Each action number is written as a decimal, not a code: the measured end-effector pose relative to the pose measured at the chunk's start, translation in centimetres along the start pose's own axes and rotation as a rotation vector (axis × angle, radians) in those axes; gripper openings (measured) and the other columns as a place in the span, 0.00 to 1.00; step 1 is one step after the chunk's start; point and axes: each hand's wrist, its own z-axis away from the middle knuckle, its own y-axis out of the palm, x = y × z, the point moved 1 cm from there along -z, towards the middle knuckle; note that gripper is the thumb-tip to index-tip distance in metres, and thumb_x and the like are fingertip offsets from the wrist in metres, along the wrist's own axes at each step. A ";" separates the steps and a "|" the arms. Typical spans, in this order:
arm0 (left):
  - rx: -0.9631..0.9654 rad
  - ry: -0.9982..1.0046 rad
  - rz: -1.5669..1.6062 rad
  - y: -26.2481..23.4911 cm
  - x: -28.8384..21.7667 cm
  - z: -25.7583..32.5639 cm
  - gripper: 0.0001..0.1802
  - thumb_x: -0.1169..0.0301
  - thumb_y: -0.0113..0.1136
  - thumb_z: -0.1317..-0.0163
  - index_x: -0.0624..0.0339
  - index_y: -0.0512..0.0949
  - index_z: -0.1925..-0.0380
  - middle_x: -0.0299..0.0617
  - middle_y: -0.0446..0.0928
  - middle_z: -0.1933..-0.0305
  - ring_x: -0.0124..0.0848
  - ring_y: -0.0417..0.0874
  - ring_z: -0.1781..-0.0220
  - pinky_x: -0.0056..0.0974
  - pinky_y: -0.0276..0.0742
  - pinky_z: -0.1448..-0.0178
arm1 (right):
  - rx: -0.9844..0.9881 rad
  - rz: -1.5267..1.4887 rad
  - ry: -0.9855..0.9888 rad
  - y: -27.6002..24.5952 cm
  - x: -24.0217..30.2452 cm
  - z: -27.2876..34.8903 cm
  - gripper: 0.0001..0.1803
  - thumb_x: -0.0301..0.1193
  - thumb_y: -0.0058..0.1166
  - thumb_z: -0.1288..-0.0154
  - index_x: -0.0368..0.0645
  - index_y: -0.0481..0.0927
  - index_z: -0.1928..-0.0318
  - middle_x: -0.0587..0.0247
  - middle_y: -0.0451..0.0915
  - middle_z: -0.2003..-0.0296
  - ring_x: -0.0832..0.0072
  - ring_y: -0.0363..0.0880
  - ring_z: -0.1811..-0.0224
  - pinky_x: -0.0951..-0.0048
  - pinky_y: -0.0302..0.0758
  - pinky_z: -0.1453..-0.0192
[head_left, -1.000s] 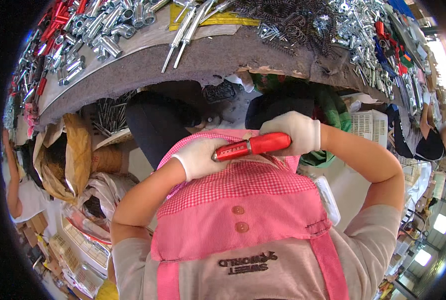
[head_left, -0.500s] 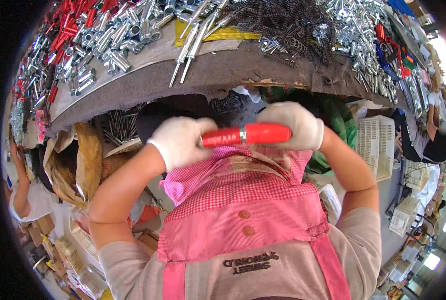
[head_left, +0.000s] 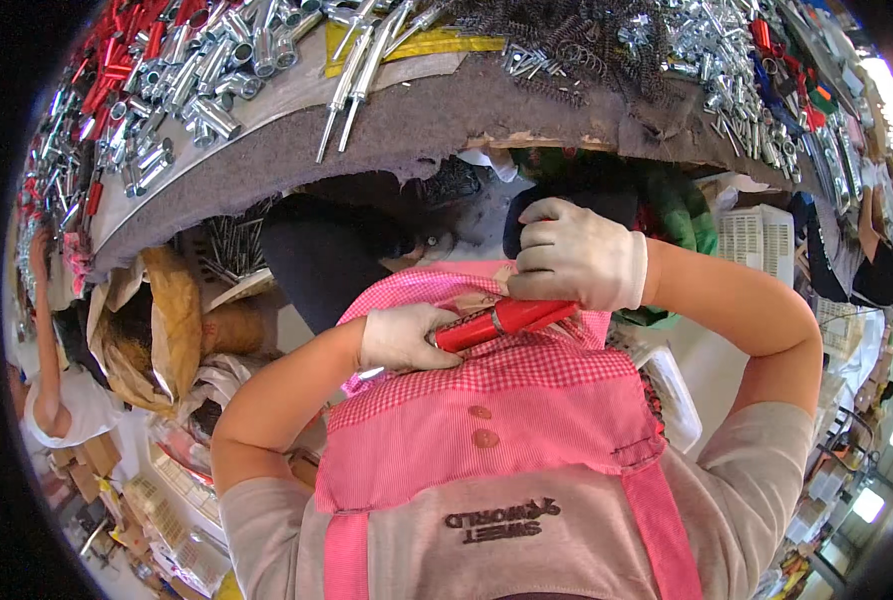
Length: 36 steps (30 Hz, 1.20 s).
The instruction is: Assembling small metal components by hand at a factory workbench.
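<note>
Red cylinder (head_left: 469,333) gripped in the left hand (head_left: 398,335), right hand (head_left: 578,258) over its far end

The red cylinder is held over the lap, in front of the pink apron (head_left: 481,385), lying aslant with its right end angled toward the bench (head_left: 416,118). Whether it rests on the cloth or is held just clear of it, I cannot tell. The left hand's gloved fingers are wrapped around its left end, presumably to keep that end steady while the middle, with its narrow metal band (head_left: 497,319), stays uncovered. The right hand sits above the right end and overlaps part of it. Its fingers are curled inward; what they pinch, if anything, is hidden. Bent elbows on both sides bring the hands together close to the body, which likely makes for a firm hold.

On the bench, parts lie in loose heaps by kind, probably so each is easy to pick out: chrome tubes (head_left: 216,117) to the left, dark coil springs (head_left: 606,50) past the middle, small silvery pieces (head_left: 738,95) to the right. Slender rods (head_left: 360,75) lie between the tubes and springs, with their thin tips over the near edge toward the person, perhaps within easy reach
</note>
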 end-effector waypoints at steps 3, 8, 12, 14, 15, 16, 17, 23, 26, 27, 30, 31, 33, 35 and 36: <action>-0.119 0.027 -0.154 0.1 -2.1 1.0 0.18 0.62 0.62 0.46 0.63 0.77 0.61 0.42 0.77 0.74 0.28 0.77 0.71 0.36 0.74 0.62 | -0.028 -0.090 0.073 0.8 0.0 1.0 0.15 0.32 0.55 0.52 0.45 0.79 0.60 0.65 0.74 0.71 0.66 0.75 0.63 0.57 0.70 0.47; -0.154 -0.040 -0.222 -0.8 -3.2 1.4 0.15 0.64 0.63 0.47 0.62 0.76 0.62 0.38 0.75 0.76 0.24 0.74 0.72 0.33 0.73 0.63 | -0.037 -0.075 0.151 1.1 0.2 1.3 0.16 0.32 0.57 0.53 0.45 0.79 0.60 0.65 0.74 0.73 0.65 0.75 0.63 0.58 0.70 0.47; 0.039 -0.062 0.014 -0.5 -1.3 0.6 0.16 0.62 0.60 0.43 0.63 0.75 0.62 0.35 0.73 0.79 0.22 0.72 0.83 0.30 0.67 0.79 | -0.069 0.158 -0.081 -0.8 0.8 0.0 0.15 0.32 0.57 0.57 0.46 0.78 0.64 0.68 0.72 0.74 0.70 0.73 0.67 0.61 0.72 0.49; 0.123 -0.139 0.136 -0.8 -0.5 0.2 0.14 0.64 0.61 0.44 0.61 0.75 0.62 0.33 0.74 0.76 0.22 0.73 0.79 0.30 0.70 0.75 | -0.156 0.260 -0.170 -0.7 0.7 -0.5 0.13 0.32 0.56 0.58 0.46 0.78 0.67 0.70 0.70 0.75 0.73 0.71 0.70 0.62 0.73 0.50; 0.214 -0.215 0.256 -0.9 -0.5 0.1 0.13 0.67 0.61 0.45 0.59 0.75 0.62 0.30 0.74 0.72 0.21 0.74 0.75 0.31 0.72 0.70 | -0.187 0.290 -0.224 -0.7 0.5 -0.5 0.13 0.32 0.56 0.58 0.46 0.78 0.67 0.71 0.70 0.75 0.73 0.71 0.70 0.62 0.73 0.50; 0.218 -0.216 0.255 -0.8 -0.5 0.1 0.13 0.67 0.61 0.45 0.59 0.75 0.62 0.30 0.74 0.72 0.21 0.74 0.75 0.31 0.72 0.70 | -0.218 0.319 -0.279 -0.7 0.5 -0.5 0.12 0.32 0.56 0.58 0.47 0.78 0.68 0.72 0.70 0.75 0.73 0.71 0.69 0.62 0.73 0.50; 0.216 -0.190 0.240 -0.7 -0.5 0.1 0.13 0.67 0.61 0.45 0.59 0.75 0.62 0.30 0.74 0.72 0.22 0.74 0.76 0.31 0.73 0.70 | -0.219 0.319 -0.275 -0.7 0.6 -0.4 0.12 0.32 0.56 0.58 0.47 0.78 0.68 0.72 0.70 0.75 0.73 0.71 0.69 0.62 0.73 0.50; -0.082 -0.045 -0.046 -0.2 -2.2 1.0 0.12 0.65 0.59 0.44 0.61 0.74 0.65 0.37 0.73 0.80 0.26 0.73 0.82 0.34 0.69 0.76 | 0.026 -0.149 0.205 0.7 0.2 1.5 0.18 0.32 0.61 0.54 0.46 0.79 0.58 0.61 0.76 0.69 0.62 0.76 0.64 0.62 0.73 0.51; -0.449 -0.012 -0.586 -0.6 -3.3 1.9 0.15 0.63 0.61 0.49 0.58 0.76 0.63 0.44 0.78 0.74 0.38 0.80 0.73 0.40 0.76 0.65 | 0.127 -0.637 0.622 1.1 0.9 1.1 0.13 0.27 0.57 0.46 0.39 0.78 0.58 0.57 0.80 0.68 0.59 0.79 0.69 0.63 0.76 0.58; -0.570 -0.069 -0.884 -1.3 -4.3 2.1 0.16 0.63 0.63 0.51 0.56 0.76 0.63 0.43 0.79 0.73 0.38 0.81 0.71 0.40 0.77 0.66 | 0.118 -1.102 0.826 2.6 0.6 1.5 0.13 0.31 0.57 0.43 0.38 0.77 0.59 0.60 0.78 0.72 0.64 0.78 0.73 0.64 0.76 0.62; -1.049 0.342 -1.616 -3.8 -6.8 3.7 0.10 0.69 0.54 0.53 0.52 0.74 0.67 0.35 0.69 0.78 0.34 0.74 0.77 0.39 0.71 0.74 | -0.144 -2.309 1.010 5.9 0.9 0.8 0.30 0.57 0.43 0.36 0.37 0.73 0.61 0.70 0.67 0.86 0.78 0.67 0.83 0.71 0.69 0.75; -1.073 0.497 -1.677 -5.0 -7.7 4.5 0.11 0.69 0.54 0.54 0.53 0.74 0.68 0.33 0.67 0.78 0.32 0.71 0.78 0.38 0.69 0.74 | -0.170 -2.498 0.899 6.1 0.5 -0.3 0.35 0.62 0.36 0.36 0.38 0.72 0.61 0.71 0.63 0.88 0.79 0.64 0.85 0.72 0.67 0.76; -1.188 0.560 -1.662 -5.9 -10.1 6.2 0.11 0.71 0.58 0.56 0.53 0.75 0.68 0.33 0.69 0.77 0.33 0.74 0.76 0.38 0.71 0.71 | -0.363 -2.422 0.777 5.5 1.7 -2.4 0.39 0.64 0.33 0.36 0.35 0.72 0.60 0.71 0.64 0.88 0.76 0.63 0.86 0.71 0.69 0.74; -1.365 0.544 -1.612 -6.0 -10.9 6.7 0.13 0.71 0.63 0.58 0.52 0.76 0.68 0.35 0.75 0.75 0.36 0.79 0.72 0.40 0.74 0.68 | -0.565 -2.210 0.484 4.0 1.7 -3.0 0.30 0.54 0.45 0.35 0.34 0.72 0.57 0.67 0.71 0.82 0.75 0.70 0.80 0.73 0.70 0.70; -1.311 0.425 -1.493 -5.9 -10.9 6.6 0.14 0.71 0.64 0.58 0.51 0.75 0.67 0.37 0.76 0.75 0.38 0.79 0.72 0.42 0.74 0.68 | -0.571 -1.924 0.519 3.0 1.4 -2.5 0.25 0.47 0.50 0.36 0.34 0.73 0.55 0.66 0.73 0.79 0.74 0.73 0.77 0.72 0.72 0.67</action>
